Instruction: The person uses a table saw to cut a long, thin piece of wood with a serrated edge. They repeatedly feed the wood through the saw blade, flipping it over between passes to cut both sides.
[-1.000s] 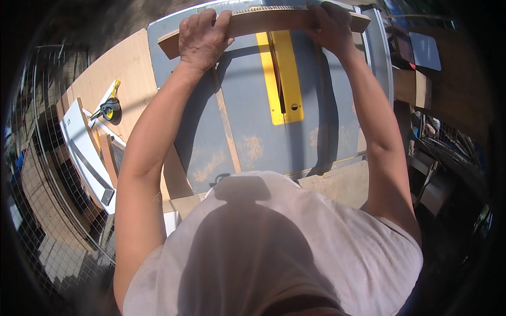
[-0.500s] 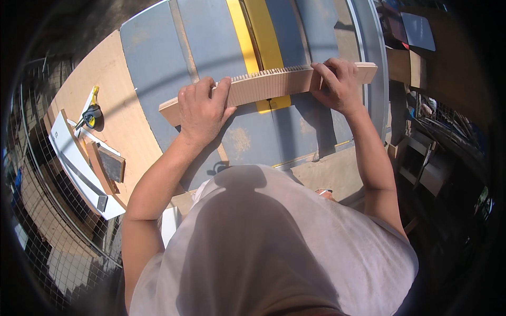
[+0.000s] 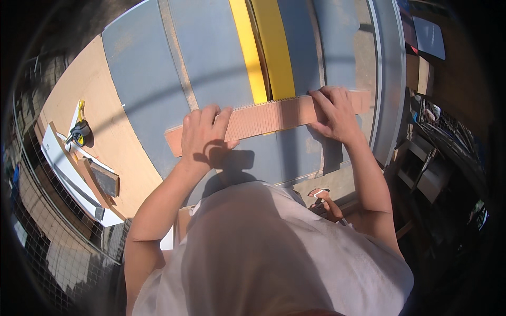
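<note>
I see open room on the flat grey-blue counter (image 3: 139,68) ahead, split by the long yellow slotted plate (image 3: 278,52). Nearer, the long pinkish toothed wooden strip (image 3: 263,118) bars the way crosswise, bare left hand (image 3: 204,129) and bare right hand (image 3: 337,113) gripping it! Left, I've a lane over the smooth tan plywood panel (image 3: 118,121), walled outward by the black-and-yellow tape measure (image 3: 79,132).

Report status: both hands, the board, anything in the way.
Left grip and right grip: holding slotted board, one toward each end. Board: spans yellow strip of grey table. Tape measure: off left, apart from board.
</note>
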{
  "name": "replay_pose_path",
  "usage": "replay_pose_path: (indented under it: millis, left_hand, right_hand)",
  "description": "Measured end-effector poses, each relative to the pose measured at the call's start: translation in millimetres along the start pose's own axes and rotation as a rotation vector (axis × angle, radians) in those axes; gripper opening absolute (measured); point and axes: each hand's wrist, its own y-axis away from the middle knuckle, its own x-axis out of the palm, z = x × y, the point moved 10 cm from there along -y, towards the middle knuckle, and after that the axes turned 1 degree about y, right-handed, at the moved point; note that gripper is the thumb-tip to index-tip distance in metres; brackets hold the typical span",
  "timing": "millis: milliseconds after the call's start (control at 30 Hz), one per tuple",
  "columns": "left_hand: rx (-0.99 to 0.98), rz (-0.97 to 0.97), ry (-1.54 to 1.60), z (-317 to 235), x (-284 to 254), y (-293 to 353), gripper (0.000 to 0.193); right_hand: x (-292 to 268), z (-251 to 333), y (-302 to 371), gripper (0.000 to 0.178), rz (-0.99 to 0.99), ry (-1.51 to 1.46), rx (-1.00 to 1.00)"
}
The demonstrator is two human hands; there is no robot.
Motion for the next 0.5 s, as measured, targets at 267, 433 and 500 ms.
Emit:
replay_pose_path:
  millis: [267, 433, 500]
  left_hand:
    - [0.078, -0.222, -0.006, -5, 3, -21, 0.078]
    - [0.090, -0.185, -0.004, -10, 4, -34, 0.078]
    - [0.097, -0.214, -0.019, -5, 0, -33, 0.080]
  right_hand:
    - [0, -26, -11, 0.073, -0.006, -0.021, -0.027]
    - [-4, -35, -9, 0.072, 0.003, 0.006, -0.023]
    - [-2, -31, -15, 0.071, -0.002, 0.013, -0.026]
